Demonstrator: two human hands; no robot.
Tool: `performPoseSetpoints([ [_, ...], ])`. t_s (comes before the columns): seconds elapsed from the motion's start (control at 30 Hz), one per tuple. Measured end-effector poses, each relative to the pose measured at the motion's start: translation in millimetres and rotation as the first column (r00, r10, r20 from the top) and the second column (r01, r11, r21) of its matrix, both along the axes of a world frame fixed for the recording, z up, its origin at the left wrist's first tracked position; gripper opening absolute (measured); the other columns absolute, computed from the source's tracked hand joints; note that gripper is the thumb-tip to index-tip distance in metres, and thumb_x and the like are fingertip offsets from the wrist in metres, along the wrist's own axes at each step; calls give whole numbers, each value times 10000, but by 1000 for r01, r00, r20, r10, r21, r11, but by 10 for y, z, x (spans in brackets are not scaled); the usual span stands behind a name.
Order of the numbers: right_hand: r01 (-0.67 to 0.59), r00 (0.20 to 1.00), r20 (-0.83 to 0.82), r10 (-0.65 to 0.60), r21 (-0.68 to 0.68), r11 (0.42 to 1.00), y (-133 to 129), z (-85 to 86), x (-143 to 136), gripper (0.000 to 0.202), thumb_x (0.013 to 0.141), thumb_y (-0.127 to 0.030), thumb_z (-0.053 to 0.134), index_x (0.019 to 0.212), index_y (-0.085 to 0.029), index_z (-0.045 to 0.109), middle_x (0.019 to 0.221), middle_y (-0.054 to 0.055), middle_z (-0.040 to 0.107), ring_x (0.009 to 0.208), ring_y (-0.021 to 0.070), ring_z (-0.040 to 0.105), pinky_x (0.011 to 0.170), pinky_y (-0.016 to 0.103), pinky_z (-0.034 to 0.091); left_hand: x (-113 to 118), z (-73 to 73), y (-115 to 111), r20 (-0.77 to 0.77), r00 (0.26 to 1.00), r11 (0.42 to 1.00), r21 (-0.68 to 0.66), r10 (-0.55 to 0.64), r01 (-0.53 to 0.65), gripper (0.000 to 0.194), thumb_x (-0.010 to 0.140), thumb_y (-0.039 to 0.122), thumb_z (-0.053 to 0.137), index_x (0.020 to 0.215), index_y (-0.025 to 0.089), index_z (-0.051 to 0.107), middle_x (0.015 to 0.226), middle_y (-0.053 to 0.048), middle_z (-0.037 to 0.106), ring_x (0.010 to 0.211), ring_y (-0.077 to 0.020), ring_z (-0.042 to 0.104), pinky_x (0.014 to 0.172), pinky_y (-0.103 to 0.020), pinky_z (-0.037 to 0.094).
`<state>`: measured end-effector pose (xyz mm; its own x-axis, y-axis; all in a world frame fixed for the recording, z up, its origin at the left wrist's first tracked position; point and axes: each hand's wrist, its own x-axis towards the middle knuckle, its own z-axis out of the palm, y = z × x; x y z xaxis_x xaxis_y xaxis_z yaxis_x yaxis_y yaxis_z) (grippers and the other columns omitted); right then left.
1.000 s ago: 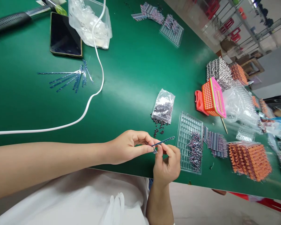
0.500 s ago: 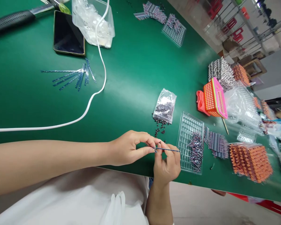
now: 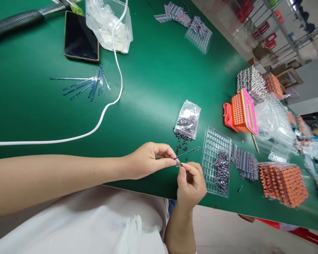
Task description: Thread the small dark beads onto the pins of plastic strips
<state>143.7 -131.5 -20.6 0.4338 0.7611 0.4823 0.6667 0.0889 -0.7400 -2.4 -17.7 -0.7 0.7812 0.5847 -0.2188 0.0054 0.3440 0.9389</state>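
Note:
My left hand (image 3: 148,160) pinches a thin dark-blue strip (image 3: 189,152) between thumb and fingers, and the strip sticks out to the upper right. Close against its fingertips, my right hand (image 3: 192,181) is closed in a pinch at the strip's lower end; what lies in that pinch is too small to make out. Just beyond the hands, a clear zip bag (image 3: 187,120) of small dark beads lies on the table, with loose beads (image 3: 184,141) spilled at its mouth. To the right sits a clear compartment tray (image 3: 209,160) holding a heap of thin purple-and-dark pieces (image 3: 222,171).
Several blue strips (image 3: 94,84) lie fanned out near a white cable (image 3: 103,113). Behind them are a phone (image 3: 81,38), a plastic tub (image 3: 128,33) and a black-handled tool (image 3: 18,24). On the right stand an orange basket (image 3: 238,111) and stacked orange pieces (image 3: 283,183).
The blue strip has swung from nearly level across my right fingers to slanting up and right. My right hand has shifted slightly right and its fingers have drawn in at the strip's lower end.

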Motion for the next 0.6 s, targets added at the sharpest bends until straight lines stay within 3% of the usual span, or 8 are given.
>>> performPoseSetpoints([
  [0.17,-22,998,-63,21,-16,1000,-7,20,8,54,872,-178,649,876,-215,689,785,19,621,717,145,609,565,262,477,9,14,17,-47,999,1000,16,14,-13,185,822,343,690,866,165,712,853,-35,750,840,-174,685,793,-281,537],
  [0.6,-11,999,-46,8,-51,999,-12,10,9,56,885,-214,632,853,-210,678,775,20,610,706,151,602,578,278,475,-10,12,12,-75,997,998,62,-2,7,214,827,370,682,872,165,724,858,-45,755,831,-186,676,759,-287,517],
])
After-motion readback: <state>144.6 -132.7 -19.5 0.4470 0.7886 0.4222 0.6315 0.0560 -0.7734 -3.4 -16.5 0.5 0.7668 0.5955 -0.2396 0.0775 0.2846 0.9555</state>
